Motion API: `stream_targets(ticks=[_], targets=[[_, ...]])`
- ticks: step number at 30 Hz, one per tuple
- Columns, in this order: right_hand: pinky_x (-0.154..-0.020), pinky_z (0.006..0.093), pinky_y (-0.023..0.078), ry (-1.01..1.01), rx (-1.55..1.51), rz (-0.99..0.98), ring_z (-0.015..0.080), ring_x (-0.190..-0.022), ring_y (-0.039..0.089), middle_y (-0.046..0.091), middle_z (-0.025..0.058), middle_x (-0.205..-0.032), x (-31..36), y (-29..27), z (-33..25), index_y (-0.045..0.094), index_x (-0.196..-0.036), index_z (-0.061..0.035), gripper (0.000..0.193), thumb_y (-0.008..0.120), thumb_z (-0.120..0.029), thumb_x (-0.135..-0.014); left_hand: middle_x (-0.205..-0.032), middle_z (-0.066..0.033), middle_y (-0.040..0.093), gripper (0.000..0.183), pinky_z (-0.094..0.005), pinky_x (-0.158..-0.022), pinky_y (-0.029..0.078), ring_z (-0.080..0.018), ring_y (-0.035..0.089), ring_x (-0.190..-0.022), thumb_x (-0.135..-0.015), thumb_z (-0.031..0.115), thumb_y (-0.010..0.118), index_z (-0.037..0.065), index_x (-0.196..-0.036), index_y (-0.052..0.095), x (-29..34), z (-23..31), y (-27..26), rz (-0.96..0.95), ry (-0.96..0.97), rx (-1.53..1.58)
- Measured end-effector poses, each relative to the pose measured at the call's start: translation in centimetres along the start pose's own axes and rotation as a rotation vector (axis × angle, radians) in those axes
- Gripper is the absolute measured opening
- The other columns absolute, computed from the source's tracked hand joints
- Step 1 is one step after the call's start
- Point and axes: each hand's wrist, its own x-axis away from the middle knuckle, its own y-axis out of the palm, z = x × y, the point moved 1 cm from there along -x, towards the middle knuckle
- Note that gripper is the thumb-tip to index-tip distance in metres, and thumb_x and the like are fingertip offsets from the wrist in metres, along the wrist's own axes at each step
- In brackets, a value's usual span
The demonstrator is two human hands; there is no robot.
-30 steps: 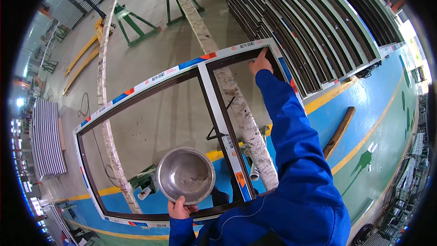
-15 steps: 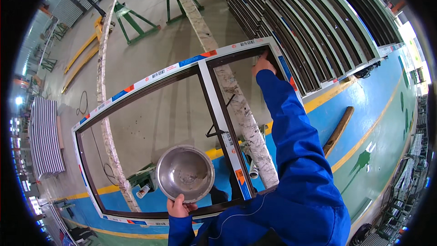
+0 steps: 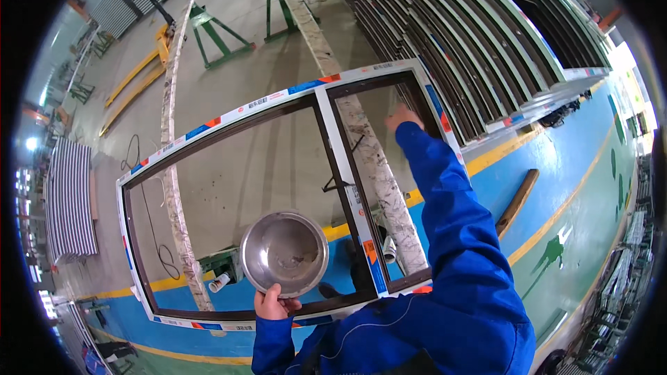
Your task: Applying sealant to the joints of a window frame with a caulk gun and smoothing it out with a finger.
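Observation:
My left hand (image 3: 276, 302) grips the near rim of a round steel bowl (image 3: 285, 251), thumb on the inside. What little lies at the bottom of the bowl is too small to make out. Below the bowl lies a large window frame (image 3: 322, 132) with dark inner edges, white outer faces and coloured film, divided by a crossbar. Inside its smaller right-hand opening hovers my right hand (image 3: 403, 118), near the far right corner. Motion smears its fingers, so whether they hold anything is hidden.
Two long wrapped beams (image 3: 379, 173) carry the frame, with green trestles (image 3: 215, 38) beneath. A tall stack of frames (image 3: 479, 42) rises at the far right. A yellow pallet jack (image 3: 139, 80) stands far left, and a wooden bar (image 3: 517, 203) lies on the blue floor at right.
My right hand has drawn back from the frame's far right corner toward me. The bowl stays in my left hand almost unmoved, and the whole view has shifted slightly.

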Motion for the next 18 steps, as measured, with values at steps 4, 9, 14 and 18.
stream_targets(ticks=[4,9,14,18], targets=[[-0.094,0.046,0.045,-0.074,-0.206,-0.144,0.0397,-0.108,0.057,0.056,0.0249,-0.121,5.0,1.1,-1.2,0.034,-0.139,-0.0115,0.069,0.059,-0.036,-0.079,-0.079,-0.0168,0.064,0.033,-0.0341,-0.045,0.053,-0.0232,0.061,-0.052,-0.084,0.02,0.051,0.0,-0.111,0.05,1.7,0.3,-1.6,-0.021,-0.006,-0.048],[-0.093,0.0453,0.046,-0.116,-0.271,-0.077,0.0388,-0.114,0.053,0.053,0.0223,-0.125,8.0,1.7,-3.4,0.036,-0.139,-0.0205,0.064,0.057,-0.03,-0.079,-0.077,-0.0157,0.064,0.031,-0.0345,-0.045,0.052,-0.0226,0.059,-0.054,-0.083,0.022,0.052,0.001,-0.106,0.052,2.9,0.7,-2.7,0.014,0.019,-0.102],[-0.087,0.0455,0.049,-0.177,-0.237,0.037,0.0363,-0.112,0.052,0.053,0.0173,-0.121,8.2,2.7,-3.2,0.042,-0.137,-0.0196,0.059,0.057,-0.026,-0.08,-0.074,-0.0122,0.062,0.029,-0.0352,-0.047,0.049,-0.0208,0.056,-0.053,-0.083,0.027,0.054,0.004,-0.101,0.056,3.1,-0.4,-3.1,0.063,0.032,-0.108],[-0.085,0.0461,0.05,-0.208,-0.277,0.067,0.0358,-0.11,0.053,0.053,0.0171,-0.119,8.2,2.7,-2.7,0.043,-0.136,-0.0223,0.058,0.057,-0.027,-0.08,-0.071,-0.0074,0.061,0.027,-0.0346,-0.051,0.043,-0.0182,0.052,-0.054,-0.082,0.032,0.057,0.009,-0.096,0.058,3.3,-0.9,-2.7,0.143,-0.028,-0.03]])
